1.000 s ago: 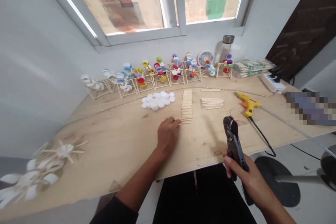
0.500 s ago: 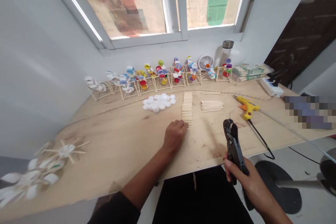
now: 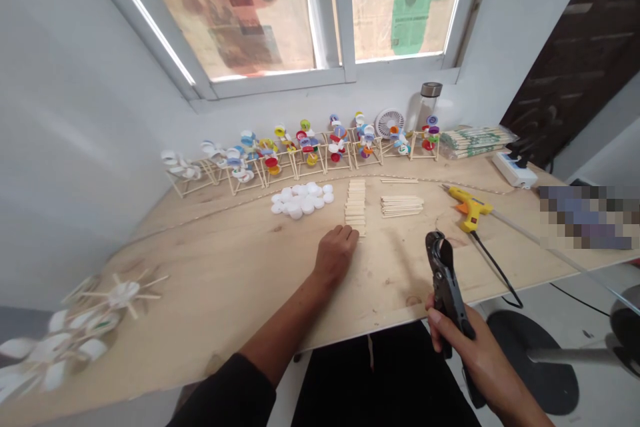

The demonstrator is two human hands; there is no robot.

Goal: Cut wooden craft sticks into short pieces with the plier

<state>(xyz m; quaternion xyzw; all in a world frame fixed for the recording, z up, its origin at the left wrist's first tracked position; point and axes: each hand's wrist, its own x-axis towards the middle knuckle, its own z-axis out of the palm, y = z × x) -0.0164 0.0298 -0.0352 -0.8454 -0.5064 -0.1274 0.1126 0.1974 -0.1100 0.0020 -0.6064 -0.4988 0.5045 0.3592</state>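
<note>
My left hand (image 3: 336, 255) rests on the table with its fingers curled at the near end of a column of short wooden sticks (image 3: 355, 203). Whether a stick is pinched in those fingers is hidden. Over the table's front edge, my right hand (image 3: 467, 340) is wrapped round the handles of a black hand cutter (image 3: 444, 280), its jaw pointing up and away from me. A pile of white bottle caps (image 3: 301, 199) lies beyond my left hand. To the right of the column sits a stack of longer sticks (image 3: 402, 205).
A yellow glue gun (image 3: 470, 205) with a black cord lies at right, near a white power strip (image 3: 515, 169). Stick-and-cap wheels on frames (image 3: 310, 147) line the wall beside a small fan (image 3: 390, 124) and a bottle (image 3: 429, 103). White-cap wheels (image 3: 125, 295) lie at left.
The view has shifted slightly. My left hand stays at the near end of the stick column, and my right hand keeps hold of the cutter.
</note>
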